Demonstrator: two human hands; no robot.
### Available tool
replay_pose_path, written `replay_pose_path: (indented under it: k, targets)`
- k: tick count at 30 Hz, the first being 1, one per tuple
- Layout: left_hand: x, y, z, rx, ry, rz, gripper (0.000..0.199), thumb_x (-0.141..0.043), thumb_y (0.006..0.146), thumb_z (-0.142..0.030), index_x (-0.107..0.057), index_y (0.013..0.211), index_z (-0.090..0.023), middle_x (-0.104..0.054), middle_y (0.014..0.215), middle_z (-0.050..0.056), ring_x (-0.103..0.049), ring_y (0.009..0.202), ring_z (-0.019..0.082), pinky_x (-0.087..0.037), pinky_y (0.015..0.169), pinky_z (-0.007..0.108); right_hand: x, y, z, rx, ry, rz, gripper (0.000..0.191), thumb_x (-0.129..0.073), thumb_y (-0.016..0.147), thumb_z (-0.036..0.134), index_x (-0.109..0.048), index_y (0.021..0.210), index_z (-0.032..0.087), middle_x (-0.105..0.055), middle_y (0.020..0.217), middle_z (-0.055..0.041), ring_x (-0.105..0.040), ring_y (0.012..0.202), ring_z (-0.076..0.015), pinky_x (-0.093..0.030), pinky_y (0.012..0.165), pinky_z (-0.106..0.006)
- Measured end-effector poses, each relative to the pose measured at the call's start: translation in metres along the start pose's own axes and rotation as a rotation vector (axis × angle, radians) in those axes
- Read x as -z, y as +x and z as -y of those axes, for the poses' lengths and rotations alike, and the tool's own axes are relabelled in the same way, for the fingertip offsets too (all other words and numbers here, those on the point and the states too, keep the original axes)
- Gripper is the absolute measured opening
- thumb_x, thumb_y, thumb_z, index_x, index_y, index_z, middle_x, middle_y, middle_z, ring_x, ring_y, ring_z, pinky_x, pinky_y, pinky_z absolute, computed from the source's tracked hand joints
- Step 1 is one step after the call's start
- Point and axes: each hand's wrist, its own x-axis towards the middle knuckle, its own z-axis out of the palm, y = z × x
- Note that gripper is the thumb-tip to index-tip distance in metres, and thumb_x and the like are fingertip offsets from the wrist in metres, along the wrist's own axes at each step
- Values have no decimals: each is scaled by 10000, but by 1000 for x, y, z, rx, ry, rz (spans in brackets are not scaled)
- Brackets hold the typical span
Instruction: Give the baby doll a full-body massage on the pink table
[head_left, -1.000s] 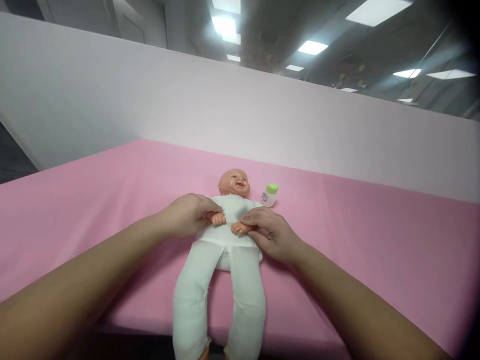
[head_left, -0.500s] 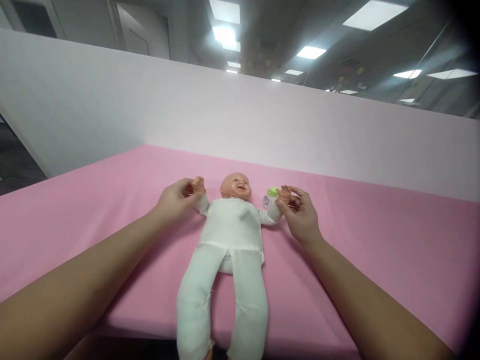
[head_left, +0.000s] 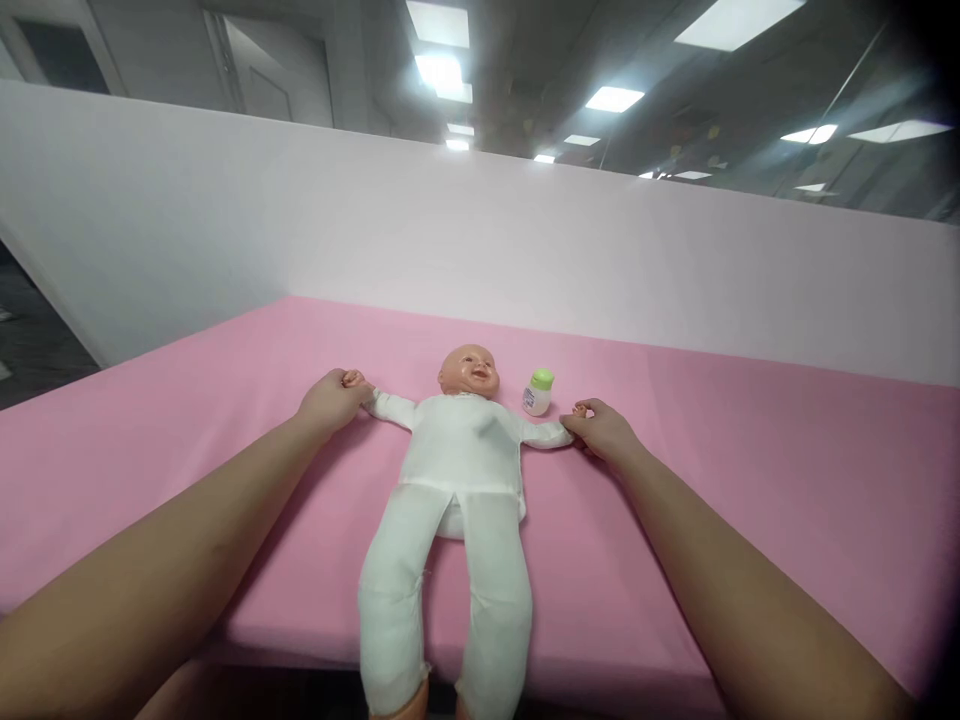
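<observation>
Apparently, the doll (head_left: 461, 445) is held arms-wide because its small hands (head_left: 352, 378) are clasped by the left hand (head_left: 328, 404) and the right hand (head_left: 606, 432).

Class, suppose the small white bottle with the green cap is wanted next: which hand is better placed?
Probably the right hand: it is nearer the green-capped bottle, while the left hand is across the white-clothed baby doll. Both hold the doll, so either must let go first.

Doll's head (head_left: 469, 370): smooth, shiny plastic
Doll's body (head_left: 460, 440): dull, wrinkly cloth
Bottle (head_left: 535, 398): smooth plastic
Pink sheet (head_left: 637, 560): smooth, dull cloth
</observation>
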Motion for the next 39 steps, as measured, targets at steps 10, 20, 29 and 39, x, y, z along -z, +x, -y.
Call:
replay_pose_path:
  k: [10, 20, 29, 39]
  targets:
    - [-2, -59, -55, -426, -380, -36, 416, -755, 799, -421, -654, 1153, -227, -725, 1105, 55, -682, 925, 213, -541, 838, 339, -14, -52, 55, 573, 133, -202, 708, -750, 841, 459, -465, 1459, 263, -670, 1322, -119, -728, 874, -226, -632, 714, -365]
    - [-7, -96, -75, -1060, 179, 309, 146, -603, 892, -194, -734, 946, -229, -736, 976, 47, -659, 985, 219, -512, 899, 351, -37, -98, 78, 1137, -199, 245, 296, -750, 879, 170, -730, 1154, 278, -754, 1098, -33, -660, 1075, -240, -539, 976, -430]
    - [-14, -91, -68, -861, 22, 142, 186, -658, 897, -350, -755, 1026, -258, -759, 960, 28, -677, 929, 229, -518, 870, 352, -37, -88, 71, 859, -87, 220, 358, -708, 908, 240, -710, 1254, 333, -753, 1159, -24, -687, 998, -238, -575, 900, -436]
    - [9, -20, -22, 40, -479, -110, 332, -712, 753, -439, -699, 988, -204, -752, 978, 75, -719, 844, 260, -576, 685, 343, -11, -25, 39, 255, 527, -209, 664, -770, 823, 516, -488, 1379, 288, -731, 1235, -74, -724, 975, -241, -634, 750, -359]
